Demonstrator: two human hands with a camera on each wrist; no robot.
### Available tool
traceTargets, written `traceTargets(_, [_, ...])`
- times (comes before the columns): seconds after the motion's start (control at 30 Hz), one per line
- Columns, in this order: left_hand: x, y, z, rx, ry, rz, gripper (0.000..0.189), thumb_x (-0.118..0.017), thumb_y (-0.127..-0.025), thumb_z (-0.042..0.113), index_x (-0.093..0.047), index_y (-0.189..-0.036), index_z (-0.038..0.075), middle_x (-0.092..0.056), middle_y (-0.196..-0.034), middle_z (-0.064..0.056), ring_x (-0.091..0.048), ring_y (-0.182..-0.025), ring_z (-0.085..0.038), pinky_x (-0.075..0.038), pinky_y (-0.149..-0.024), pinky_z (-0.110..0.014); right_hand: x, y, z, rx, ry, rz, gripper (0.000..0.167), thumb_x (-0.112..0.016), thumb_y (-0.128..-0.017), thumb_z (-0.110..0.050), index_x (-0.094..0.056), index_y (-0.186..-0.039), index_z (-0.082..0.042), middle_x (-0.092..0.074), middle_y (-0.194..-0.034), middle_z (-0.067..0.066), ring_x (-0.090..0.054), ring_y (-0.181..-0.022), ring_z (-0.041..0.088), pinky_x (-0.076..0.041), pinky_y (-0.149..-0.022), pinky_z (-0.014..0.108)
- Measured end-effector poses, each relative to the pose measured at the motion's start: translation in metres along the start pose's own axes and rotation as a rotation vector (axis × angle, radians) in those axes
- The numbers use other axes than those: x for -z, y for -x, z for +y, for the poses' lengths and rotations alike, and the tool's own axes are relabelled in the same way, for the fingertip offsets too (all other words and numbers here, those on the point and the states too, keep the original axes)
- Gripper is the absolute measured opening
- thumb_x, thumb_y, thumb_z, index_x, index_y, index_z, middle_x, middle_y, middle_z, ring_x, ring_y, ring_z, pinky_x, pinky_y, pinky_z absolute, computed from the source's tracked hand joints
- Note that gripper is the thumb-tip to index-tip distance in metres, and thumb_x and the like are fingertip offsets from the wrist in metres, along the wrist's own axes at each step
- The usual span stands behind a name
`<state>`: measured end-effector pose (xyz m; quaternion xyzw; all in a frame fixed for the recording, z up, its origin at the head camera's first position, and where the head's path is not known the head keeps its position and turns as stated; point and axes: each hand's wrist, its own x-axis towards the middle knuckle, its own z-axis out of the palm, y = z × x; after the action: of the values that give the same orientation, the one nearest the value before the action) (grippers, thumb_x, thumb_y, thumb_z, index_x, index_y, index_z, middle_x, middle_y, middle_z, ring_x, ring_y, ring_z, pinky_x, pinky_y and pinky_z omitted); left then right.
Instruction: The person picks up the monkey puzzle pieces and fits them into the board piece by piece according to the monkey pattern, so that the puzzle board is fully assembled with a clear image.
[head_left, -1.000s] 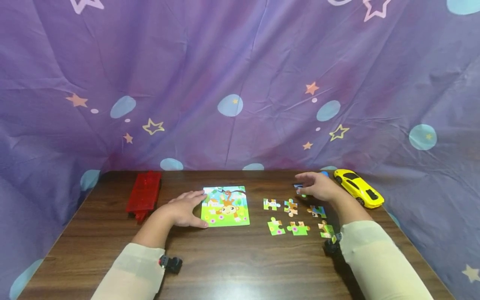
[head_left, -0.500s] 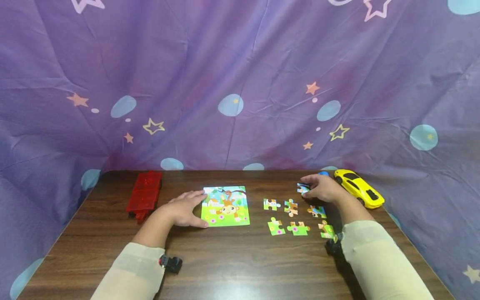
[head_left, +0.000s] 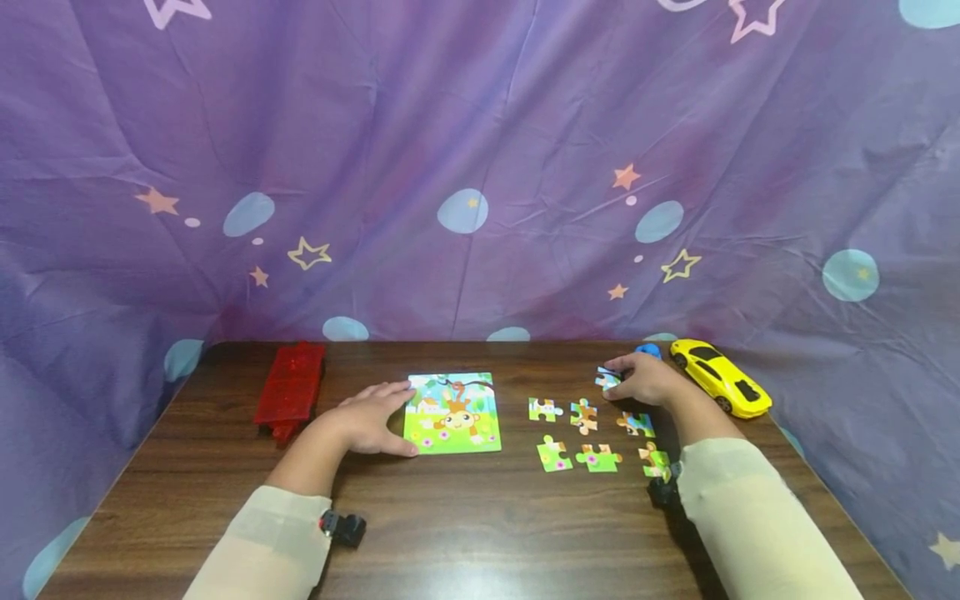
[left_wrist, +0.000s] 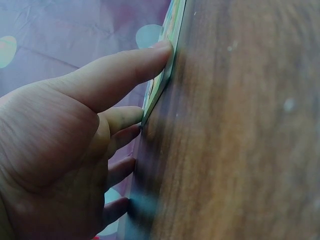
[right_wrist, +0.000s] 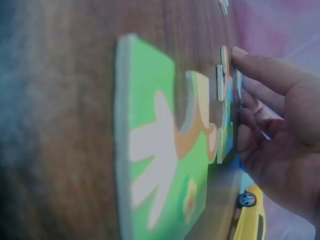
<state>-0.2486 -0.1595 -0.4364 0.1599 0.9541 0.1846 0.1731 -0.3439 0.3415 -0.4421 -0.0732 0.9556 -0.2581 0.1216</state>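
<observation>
On the brown table, a square monkey picture puzzle [head_left: 452, 417] lies left of the loose pieces. My left hand [head_left: 366, 421] spans its left side with fingers spread, the thumb [left_wrist: 161, 50] on the near corner and the index fingertip by the far one. On the right, my right hand [head_left: 647, 379] pinches a blue-and-white puzzle piece [head_left: 607, 379] between thumb and fingers, low over the tabletop. Several loose pieces lie in two rows nearer me, among them a house piece [head_left: 543, 408], a flower piece [head_left: 598, 458] and a green piece with a pale hand shape [right_wrist: 160, 150].
A red translucent toy vehicle [head_left: 291, 387] stands at the left back of the table [head_left: 465, 525]. Beyond my right hand are a yellow toy car [head_left: 720, 377] and a blue object [head_left: 648, 350], partly hidden. A purple star-patterned cloth [head_left: 390, 167] hangs behind.
My right hand has gone from spread over the blue-and-white piece to pinching it, and the piece has shifted slightly right and turned. The left hand and puzzle have stayed put.
</observation>
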Motion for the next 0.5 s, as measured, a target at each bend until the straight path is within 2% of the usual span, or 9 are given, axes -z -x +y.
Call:
traceTargets(0.23, [-0.0003,-0.0005,0.0,-0.003,-0.002,0.004,0.106,-0.083,-0.085,0.059,-0.033,-0.17,0.019,-0.023,-0.181,-0.005,-0.018,-0.167,-0.042,-0.021,-0.127,-0.078,0.0004,-0.0021,-0.0016,-0.009,-0.003,-0.018,0.064,-0.088,-0.089,-0.029,-0.066,-0.141,0.001,-0.063,-0.146,0.029,-0.061,-0.134,0.048,-0.052,-0.113,0.059])
traceTargets(0.37, [-0.0008,-0.0019,-0.0013,0.001,0.0,0.004,0.106,-0.082,-0.085,0.059,-0.033,-0.17,0.02,-0.023,-0.181,-0.004,-0.018,-0.167,-0.042,-0.021,-0.127,-0.078,0.0008,-0.0033,-0.0031,0.019,-0.003,-0.005,0.059,-0.089,-0.087,-0.025,-0.068,-0.135,0.003,-0.07,-0.128,0.026,-0.068,-0.113,0.037,-0.057,-0.1,0.048])
traceTargets(0.5, [-0.0008,-0.0024,-0.0018,0.004,0.007,0.005,0.106,-0.083,-0.084,0.059,-0.033,-0.17,0.02,-0.023,-0.181,-0.004,-0.018,-0.167,-0.042,-0.021,-0.127,-0.078,0.0006,-0.0035,-0.0095,0.066,-0.007,0.013,0.058,-0.089,-0.086,-0.026,-0.068,-0.133,0.001,-0.071,-0.116,0.019,-0.066,-0.1,0.026,-0.054,-0.087,0.035])
